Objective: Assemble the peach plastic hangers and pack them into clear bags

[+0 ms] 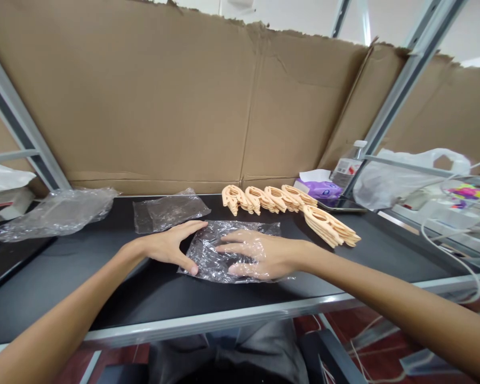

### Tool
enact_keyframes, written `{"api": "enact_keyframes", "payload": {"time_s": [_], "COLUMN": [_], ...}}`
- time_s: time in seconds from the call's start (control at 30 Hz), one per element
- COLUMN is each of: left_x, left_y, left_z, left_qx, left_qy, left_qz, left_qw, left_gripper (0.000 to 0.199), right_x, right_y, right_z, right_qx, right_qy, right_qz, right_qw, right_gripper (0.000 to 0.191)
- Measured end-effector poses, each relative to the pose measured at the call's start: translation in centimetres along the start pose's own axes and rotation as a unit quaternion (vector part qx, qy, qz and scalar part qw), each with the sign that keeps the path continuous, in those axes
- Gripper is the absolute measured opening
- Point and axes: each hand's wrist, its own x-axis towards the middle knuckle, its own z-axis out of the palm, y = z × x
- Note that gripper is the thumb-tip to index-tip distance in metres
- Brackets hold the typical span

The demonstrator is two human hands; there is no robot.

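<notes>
Head view: bag (208, 253) flat on table (144, 301), left hand (168, 244) open at its edge, right hand (264, 253) spread, seemingly inside; thin film could tear if either snags.

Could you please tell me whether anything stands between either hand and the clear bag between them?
Nothing visible does: the right hand has the clear bag's film over its fingers, and the left hand is at its left edge. The tan stacks lie off to the right.
</notes>
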Motion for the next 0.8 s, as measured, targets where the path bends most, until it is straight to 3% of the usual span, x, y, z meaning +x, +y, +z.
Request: {"api": "enact_keyframes", "payload": {"time_s": [0.27, 0.5, 0.7, 0.8], "left_x": [0.0, -0.1, -0.1, 0.0], "left_y": [0.2, 0.5, 0.2, 0.1], "left_z": [0.1, 0.0, 0.2, 0.4], "left_qx": [-0.01, 0.003, 0.004, 0.008], "left_qy": [0.011, 0.013, 0.01, 0.02], "left_qz": [0.012, 0.016, 0.01, 0.012], "left_qw": [1.0, 1.0, 1.0, 1.0], "left_gripper": [0.126, 0.125, 0.126, 0.123], "right_x": [2.6, 2.4, 2.3, 2.4], "right_y": [1.5, 1.3, 1.6, 1.5], "right_z": [1.3, 2.0, 2.6, 2.3], "right_qx": [-0.018, -0.003, 0.037, 0.083], "right_qy": [0.112, 0.076, 0.121, 0.126], "right_qz": [-0.083, -0.035, -0.031, -0.008], "right_qw": [0.99, 0.997, 0.992, 0.989], "right_gripper": [0.045, 0.084, 0.075, 0.083]}}
